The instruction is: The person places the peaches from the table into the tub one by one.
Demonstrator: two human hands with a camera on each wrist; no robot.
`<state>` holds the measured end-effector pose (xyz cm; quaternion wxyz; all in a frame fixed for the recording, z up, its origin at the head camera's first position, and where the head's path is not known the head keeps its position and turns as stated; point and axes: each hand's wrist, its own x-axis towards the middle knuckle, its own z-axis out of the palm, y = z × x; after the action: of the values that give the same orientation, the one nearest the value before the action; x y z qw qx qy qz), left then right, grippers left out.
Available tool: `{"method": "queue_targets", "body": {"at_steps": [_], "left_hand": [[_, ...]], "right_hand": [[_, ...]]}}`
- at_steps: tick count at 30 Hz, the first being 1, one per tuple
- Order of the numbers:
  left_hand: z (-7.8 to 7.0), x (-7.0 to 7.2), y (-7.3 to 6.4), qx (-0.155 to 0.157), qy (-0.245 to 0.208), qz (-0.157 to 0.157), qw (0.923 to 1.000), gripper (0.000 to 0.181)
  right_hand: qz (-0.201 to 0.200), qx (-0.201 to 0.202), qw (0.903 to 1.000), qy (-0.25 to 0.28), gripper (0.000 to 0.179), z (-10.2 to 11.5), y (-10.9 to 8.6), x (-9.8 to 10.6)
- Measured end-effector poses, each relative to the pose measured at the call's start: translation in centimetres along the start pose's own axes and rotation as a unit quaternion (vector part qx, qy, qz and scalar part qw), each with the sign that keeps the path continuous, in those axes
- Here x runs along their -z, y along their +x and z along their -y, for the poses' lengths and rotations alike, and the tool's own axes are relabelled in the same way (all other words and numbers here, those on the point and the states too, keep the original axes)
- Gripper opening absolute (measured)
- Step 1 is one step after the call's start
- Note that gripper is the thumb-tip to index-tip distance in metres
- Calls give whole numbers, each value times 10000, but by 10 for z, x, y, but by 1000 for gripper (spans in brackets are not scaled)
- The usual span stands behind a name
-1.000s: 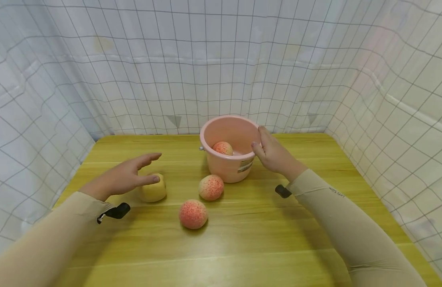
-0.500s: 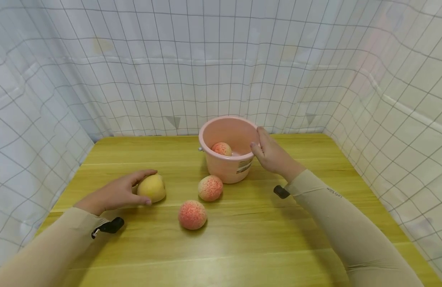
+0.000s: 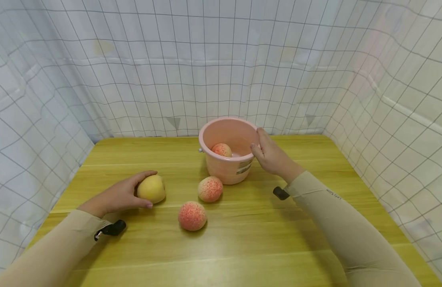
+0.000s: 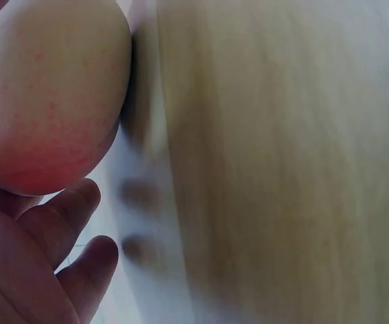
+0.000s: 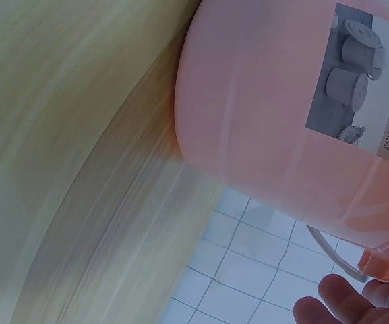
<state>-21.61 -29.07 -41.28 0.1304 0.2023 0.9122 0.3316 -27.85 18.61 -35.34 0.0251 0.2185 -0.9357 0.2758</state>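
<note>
My left hand [image 3: 122,194] holds a yellow peach [image 3: 151,189] at the left of the table, thumb on the near side and fingers on the far side. In the left wrist view this peach [image 4: 49,101] shows a red-speckled side, with fingers [image 4: 76,209] against it. My right hand [image 3: 275,156] grips the right rim of a pink bucket [image 3: 224,169], which stands upright at the back. A red-speckled peach [image 3: 221,150] lies inside the bucket. Another speckled peach [image 3: 210,189] sits just in front of it, and a redder peach [image 3: 192,216] lies nearer to me.
The wooden table [image 3: 242,247] ends at a white grid-patterned curtain [image 3: 221,67] at the back and sides. The right wrist view shows a printed label [image 5: 359,81] on the bucket and part of its pale handle [image 5: 332,253].
My left hand has come down from above the yellow peach and closed around it, thumb and fingers on either side. My right hand has stayed on the bucket rim.
</note>
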Motion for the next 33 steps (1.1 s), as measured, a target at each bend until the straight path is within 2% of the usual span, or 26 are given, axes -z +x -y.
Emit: {"method": "queue_targets", "body": {"at_steps": [8,19,33], "left_hand": [[2,-2,4,105,18,83,9999,105],[4,-3,5,36,-21,48,10000,98],[4,-5,6,65,146,-65,9999,95]], "right_hand": [[-52,21,10000,34,77,-1,0,-1],[-67,10,10000,40,76,-2,1,-3],[-85,10,9999,83,75,-3,2,-4]]}}
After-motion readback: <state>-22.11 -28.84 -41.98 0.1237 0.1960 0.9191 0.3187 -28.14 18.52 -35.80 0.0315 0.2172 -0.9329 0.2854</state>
